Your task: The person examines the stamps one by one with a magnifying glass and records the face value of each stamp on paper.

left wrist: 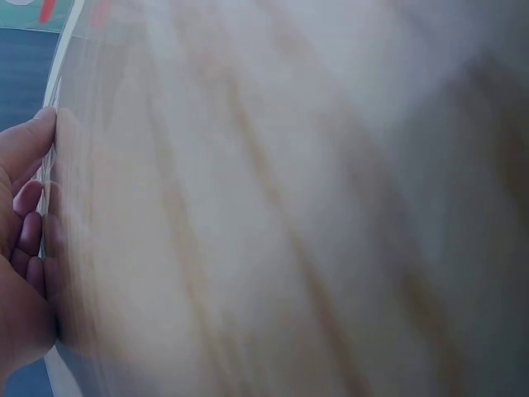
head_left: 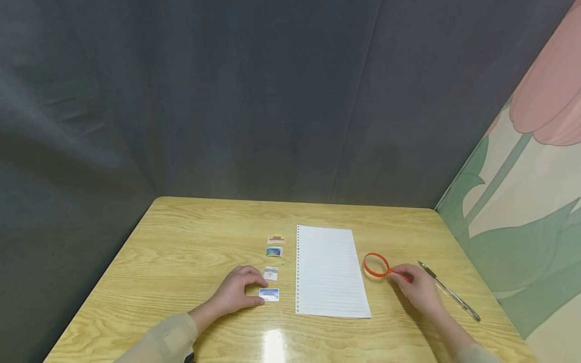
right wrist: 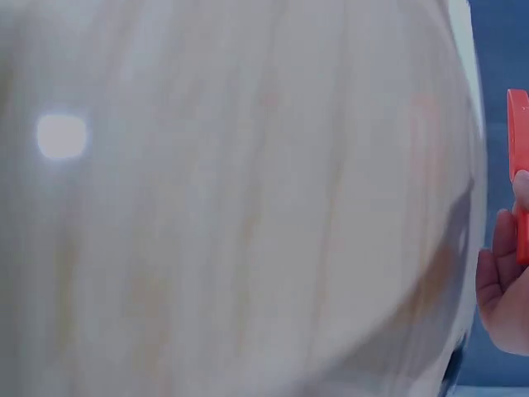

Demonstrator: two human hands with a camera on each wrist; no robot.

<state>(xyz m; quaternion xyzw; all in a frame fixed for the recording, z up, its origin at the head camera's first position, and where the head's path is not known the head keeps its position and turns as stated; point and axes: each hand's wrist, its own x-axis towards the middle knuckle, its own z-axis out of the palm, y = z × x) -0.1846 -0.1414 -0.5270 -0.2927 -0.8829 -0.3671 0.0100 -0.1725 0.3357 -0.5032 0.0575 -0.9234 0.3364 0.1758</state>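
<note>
Red plastic, thin-rimmed and round, makes up the magnifier (head_left: 389,270) whose slim handle the right hand (head_left: 418,288) pinches between thumb and fingers, its ring just right of the paper. The left hand (head_left: 236,293) curves like a loose C, thumb and fingers well apart at the left of the lowest small printed card (head_left: 269,295) (whether they grip its edges I cannot tell). Above it, three more glossy-looking rectangles line up: a grey-and-white card (head_left: 271,274), a blue-green card (head_left: 274,251) and an orange-toned card (head_left: 276,239). Smooth lined paper (head_left: 331,272), holes down its left edge, lies between the cards and the magnifier. Beyond the right hand, a slender clear pen (head_left: 447,290) slants. Yellowish wood grain streaks the desk (head_left: 195,232), which catches a white glare. Dark grey fabric (head_left: 254,101) hangs behind; pink tulip-like shapes and green leaves cover the right wall (head_left: 522,212).
</note>
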